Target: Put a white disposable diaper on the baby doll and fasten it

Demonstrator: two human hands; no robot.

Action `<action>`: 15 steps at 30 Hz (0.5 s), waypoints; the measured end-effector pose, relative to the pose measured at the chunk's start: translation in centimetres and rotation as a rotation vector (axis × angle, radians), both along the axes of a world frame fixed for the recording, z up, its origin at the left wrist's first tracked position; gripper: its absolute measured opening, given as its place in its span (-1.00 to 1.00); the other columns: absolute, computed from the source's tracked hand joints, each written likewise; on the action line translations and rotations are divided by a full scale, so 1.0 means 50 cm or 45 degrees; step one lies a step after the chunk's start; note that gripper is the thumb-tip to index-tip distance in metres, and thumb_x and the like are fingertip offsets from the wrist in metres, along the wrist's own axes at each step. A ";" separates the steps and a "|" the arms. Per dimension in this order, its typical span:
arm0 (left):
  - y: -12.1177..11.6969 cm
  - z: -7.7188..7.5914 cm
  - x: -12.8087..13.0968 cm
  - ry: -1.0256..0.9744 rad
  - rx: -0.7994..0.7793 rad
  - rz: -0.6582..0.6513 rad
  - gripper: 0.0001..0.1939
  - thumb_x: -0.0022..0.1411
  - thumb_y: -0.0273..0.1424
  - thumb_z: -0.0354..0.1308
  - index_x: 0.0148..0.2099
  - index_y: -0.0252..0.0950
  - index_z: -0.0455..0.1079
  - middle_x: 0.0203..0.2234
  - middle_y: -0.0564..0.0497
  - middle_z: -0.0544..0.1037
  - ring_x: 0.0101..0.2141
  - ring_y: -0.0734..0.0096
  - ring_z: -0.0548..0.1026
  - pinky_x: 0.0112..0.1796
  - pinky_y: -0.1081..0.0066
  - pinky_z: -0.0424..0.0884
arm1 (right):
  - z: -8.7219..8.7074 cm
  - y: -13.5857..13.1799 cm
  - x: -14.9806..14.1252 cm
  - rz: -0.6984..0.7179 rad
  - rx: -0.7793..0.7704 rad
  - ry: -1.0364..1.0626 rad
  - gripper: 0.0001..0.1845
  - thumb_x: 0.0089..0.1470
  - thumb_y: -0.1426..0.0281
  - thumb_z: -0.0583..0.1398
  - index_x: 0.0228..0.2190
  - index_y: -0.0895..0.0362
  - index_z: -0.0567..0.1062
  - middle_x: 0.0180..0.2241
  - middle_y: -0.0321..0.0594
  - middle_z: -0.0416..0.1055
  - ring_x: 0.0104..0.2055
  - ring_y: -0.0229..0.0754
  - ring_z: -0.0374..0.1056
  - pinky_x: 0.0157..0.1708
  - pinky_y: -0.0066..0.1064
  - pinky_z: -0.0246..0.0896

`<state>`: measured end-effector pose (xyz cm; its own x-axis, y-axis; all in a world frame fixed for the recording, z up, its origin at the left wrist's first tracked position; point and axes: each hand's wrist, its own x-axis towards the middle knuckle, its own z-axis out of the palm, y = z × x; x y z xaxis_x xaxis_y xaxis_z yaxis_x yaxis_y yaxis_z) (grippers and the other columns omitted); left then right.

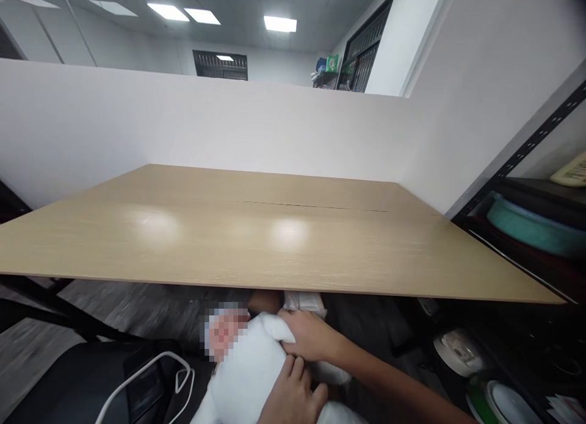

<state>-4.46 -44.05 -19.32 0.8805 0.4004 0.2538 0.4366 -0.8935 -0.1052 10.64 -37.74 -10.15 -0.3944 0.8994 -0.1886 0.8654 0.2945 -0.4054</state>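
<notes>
A white cloth point(249, 366) is wrapped around a small figure, lying below the front edge of the table. The figure's head point(224, 332) is pixelated; whether it is a doll or a person I cannot tell. Reaching in from the right, my right hand point(306, 334) grips a fold of the cloth at its upper side. My left hand point(295, 393) comes from the bottom edge, its fingers curled against the same cloth just below. Under the table edge a pale piece of fabric point(304, 302) shows behind my right hand.
The wooden table point(274, 253) spans the view ahead, backed by a white partition point(274, 128). A black shelf at right holds a teal basin point(535, 226). Round items point(458, 352) sit lower right. At lower left are a black seat point(68, 381) and a white cable point(137, 375).
</notes>
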 end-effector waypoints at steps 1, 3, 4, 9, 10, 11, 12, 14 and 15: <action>-0.001 -0.004 0.004 0.028 0.004 0.010 -0.80 0.46 -0.18 0.28 -0.18 -0.17 0.55 -0.43 -0.05 0.61 -0.26 0.10 0.50 -0.08 0.14 0.33 | 0.001 -0.001 -0.013 -0.006 0.006 -0.002 -0.61 0.17 0.32 0.26 0.03 0.12 0.53 -0.10 -0.01 0.69 -0.09 0.16 0.62 -0.19 -0.26 0.28; -0.009 -0.009 0.009 0.058 0.034 0.032 -0.79 0.45 -0.17 0.28 -0.19 -0.18 0.58 -0.41 -0.09 0.63 -0.22 0.06 0.52 -0.03 0.09 0.35 | 0.009 -0.003 -0.029 0.006 0.023 0.015 -0.61 0.17 0.32 0.26 0.04 0.09 0.52 -0.10 -0.04 0.69 -0.09 0.13 0.62 -0.19 -0.28 0.26; -0.015 -0.008 0.011 0.059 0.056 0.034 -0.79 0.44 -0.18 0.30 -0.19 -0.18 0.59 -0.40 -0.09 0.64 -0.21 0.05 0.52 -0.01 0.08 0.36 | 0.017 -0.004 -0.032 0.026 0.035 0.042 -0.60 0.18 0.31 0.27 0.06 0.07 0.51 -0.09 -0.07 0.69 -0.08 0.10 0.61 -0.17 -0.29 0.26; -0.020 0.053 -0.005 -0.059 0.059 -0.098 -0.86 0.44 -0.19 0.27 -0.17 -0.06 0.59 -0.40 -0.05 0.65 -0.26 0.10 0.52 -0.07 0.07 0.44 | 0.084 -0.025 -0.029 0.121 0.045 0.440 -0.60 0.24 0.31 0.24 0.10 0.00 0.51 0.02 -0.19 0.64 -0.01 -0.03 0.55 -0.03 -0.31 0.30; -0.005 0.075 -0.014 -0.085 0.035 -0.113 -0.85 0.44 -0.12 0.26 -0.16 0.00 0.60 -0.37 -0.07 0.66 -0.24 0.05 0.54 -0.08 0.03 0.46 | 0.100 -0.034 -0.027 0.131 0.029 0.550 -0.60 0.24 0.29 0.24 0.10 0.00 0.52 0.03 -0.20 0.63 0.00 -0.04 0.53 0.00 -0.31 0.31; 0.017 0.097 -0.027 -0.103 0.018 -0.110 -0.82 0.41 -0.05 0.25 -0.14 0.05 0.61 -0.33 -0.10 0.67 -0.20 -0.02 0.55 -0.09 -0.02 0.47 | 0.115 -0.044 -0.026 0.137 0.012 0.660 -0.59 0.23 0.27 0.27 0.10 0.00 0.53 0.03 -0.21 0.62 0.01 -0.04 0.52 0.02 -0.30 0.32; 0.045 0.119 -0.042 -0.119 0.005 -0.091 -0.77 0.38 0.03 0.26 -0.12 0.10 0.62 -0.29 -0.13 0.68 -0.14 -0.09 0.56 -0.08 -0.07 0.48 | 0.129 -0.057 -0.023 0.137 -0.008 0.765 -0.57 0.21 0.25 0.29 0.10 0.00 0.54 0.03 -0.21 0.61 0.02 -0.03 0.50 0.02 -0.30 0.33; 0.106 0.159 -0.086 -0.185 -0.025 -0.007 -0.67 0.27 0.15 0.30 -0.07 0.13 0.62 -0.22 -0.18 0.69 -0.05 -0.16 0.56 -0.04 -0.11 0.49 | 0.147 -0.088 -0.012 0.100 -0.039 0.954 -0.56 0.17 0.21 0.32 0.07 0.01 0.57 -0.02 -0.21 0.61 -0.03 -0.02 0.49 -0.02 -0.30 0.35; 0.132 0.175 -0.112 -0.270 -0.082 0.059 -0.61 0.20 0.19 0.34 -0.05 0.15 0.62 -0.20 -0.17 0.70 -0.02 -0.16 0.56 -0.01 -0.10 0.50 | 0.150 -0.106 -0.003 0.065 -0.038 1.044 -0.57 0.16 0.20 0.33 0.05 0.00 0.58 -0.07 -0.21 0.61 -0.08 -0.02 0.49 -0.08 -0.30 0.36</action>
